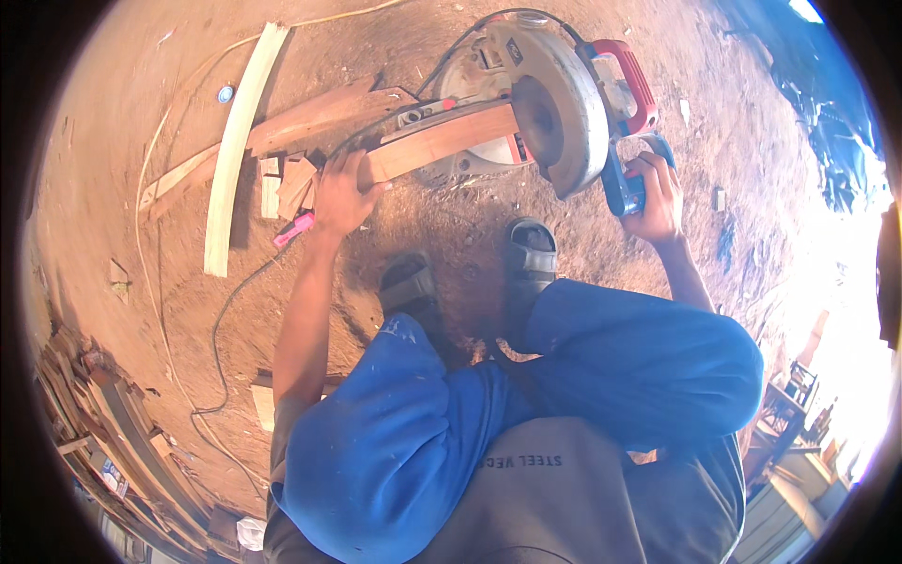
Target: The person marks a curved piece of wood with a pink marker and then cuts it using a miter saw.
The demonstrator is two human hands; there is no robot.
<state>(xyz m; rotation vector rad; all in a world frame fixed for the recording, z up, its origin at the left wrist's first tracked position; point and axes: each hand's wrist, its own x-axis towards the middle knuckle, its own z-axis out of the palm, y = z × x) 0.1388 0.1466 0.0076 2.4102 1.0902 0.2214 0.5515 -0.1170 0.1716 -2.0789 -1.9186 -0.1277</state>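
Observation:
A reddish-brown wooden board (pixel 440 146) lies across the base of a miter saw (pixel 575 117), its far end running under the round blade guard. My left hand (pixel 340 195) grips the near left end of this board, with the thumb along its front edge. On the saw's right side, my right hand (pixel 655 197) is wrapped round the dark handle (pixel 620 179). The guard hides where the blade stands against the wood. Beside my left hand lie several short wood offcuts (pixel 297 179) and a pink-handled tool (pixel 294 228) whose kind I cannot make out.
A long pale strip of wood (pixel 242 155) and brown planks (pixel 324 113) rest on the dirt ground to the left. A cable (pixel 214 348) trails there. Stacked timber (pixel 132 432) fills the lower left. My sandalled feet (pixel 532 249) are just before the saw.

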